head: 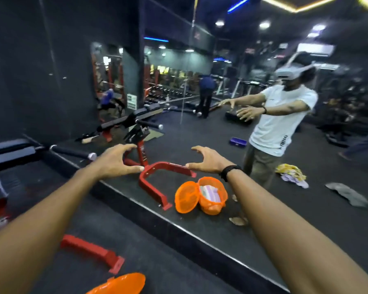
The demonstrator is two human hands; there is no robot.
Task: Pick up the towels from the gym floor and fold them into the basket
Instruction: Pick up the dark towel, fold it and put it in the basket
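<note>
Reaching forward toward the wall mirror, the left hand (115,161) and right hand (208,159) hang spread and empty; reflected towels (291,171) lie rightward, beyond the orange basket (212,196), nearer the right hand.

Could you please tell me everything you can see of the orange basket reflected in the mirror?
The orange basket looks like translucent plastic mesh, round and bucket-shaped. It stands on the dark gym floor in the mirror's reflection, apparently tilted, its open mouth facing the camera. Its round orange lid hangs open at its left side, touching the rim. Inside lies folded cloth with pale purple, white and green stripes. Neither hand touches it.
</note>
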